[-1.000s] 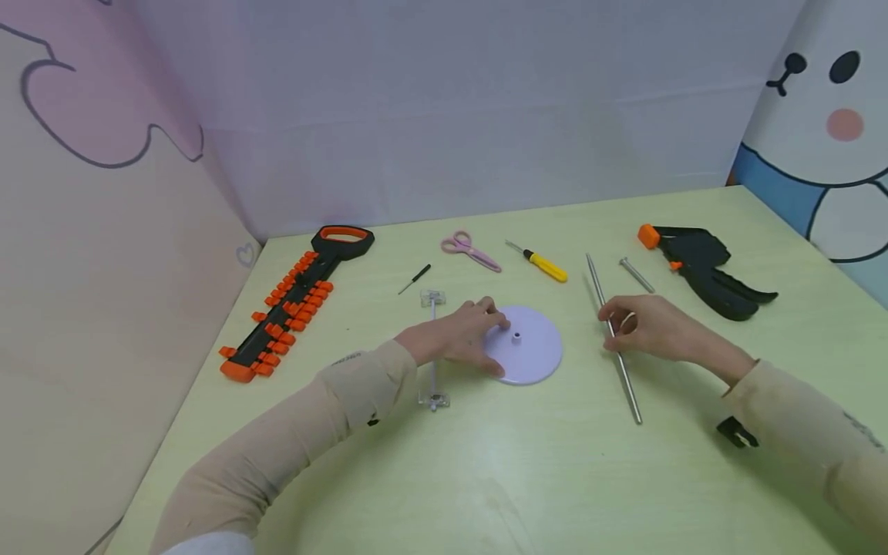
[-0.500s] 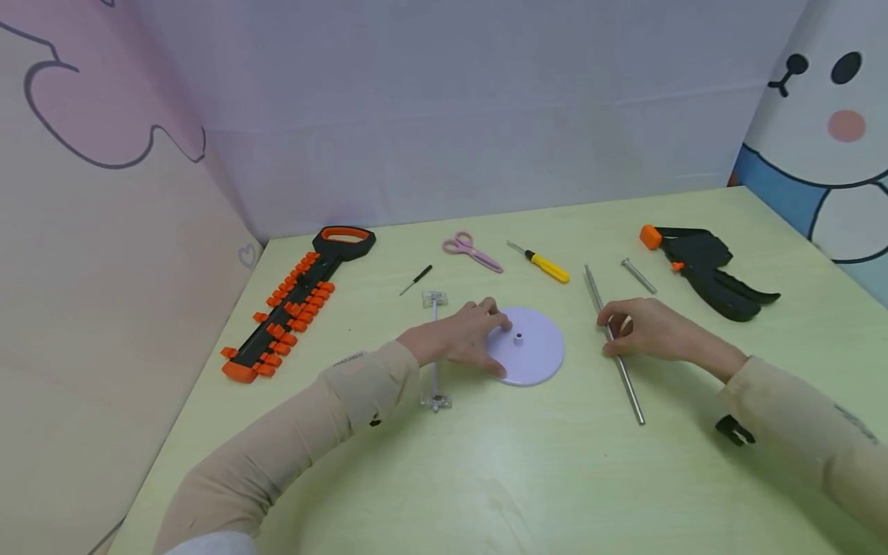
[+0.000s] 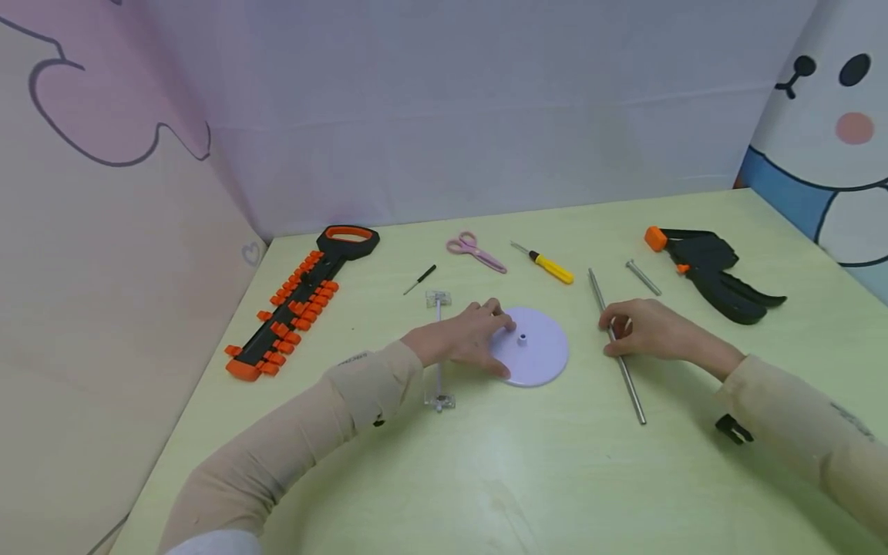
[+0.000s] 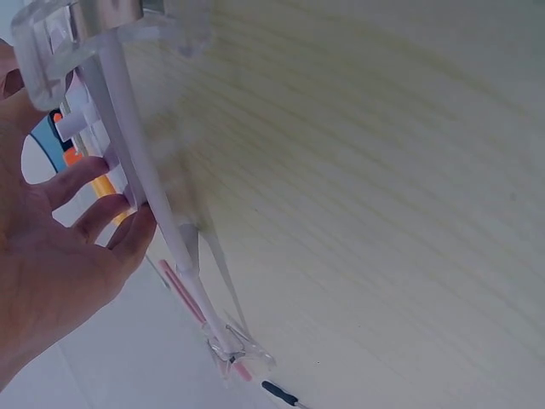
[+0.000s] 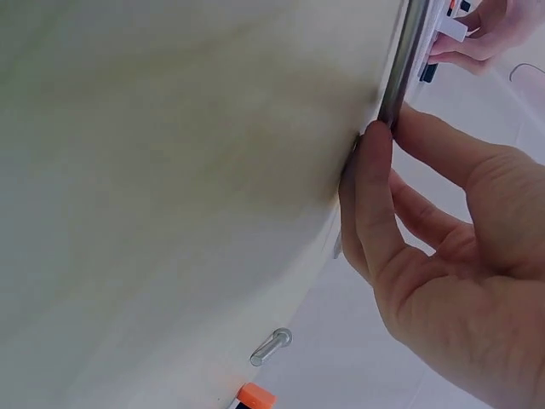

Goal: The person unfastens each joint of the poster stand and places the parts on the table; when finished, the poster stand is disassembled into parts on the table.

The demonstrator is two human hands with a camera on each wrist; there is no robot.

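A round white disc (image 3: pixel 544 351) with a short central stub lies on the table. My left hand (image 3: pixel 475 339) grips its left side, thumb at the near edge and fingers at the far side. A slim white rod with clear plastic end pieces (image 3: pixel 438 299) passes beneath my left wrist, partly hidden; the left wrist view shows this white rod (image 4: pixel 145 162) up close. To the right, my right hand (image 3: pixel 641 331) pinches a long silver metal rod (image 3: pixel 631 393) near its middle, between thumb and fingers. In the right wrist view, the metal rod (image 5: pixel 404 64) extends past the fingertips.
A black rack with orange clips (image 3: pixel 291 316) lies at the left. Behind the hands are a small black screwdriver (image 3: pixel 420 279), pink scissors (image 3: pixel 475 251) and a yellow-handled screwdriver (image 3: pixel 548 264). A bolt (image 3: pixel 643 277) and a black clamp with orange parts (image 3: pixel 718 274) lie back right.
The metal rod's far end has come down slightly in the view while the right hand keeps its pinch. The left hand stays on the disc. The head view has shifted a little.
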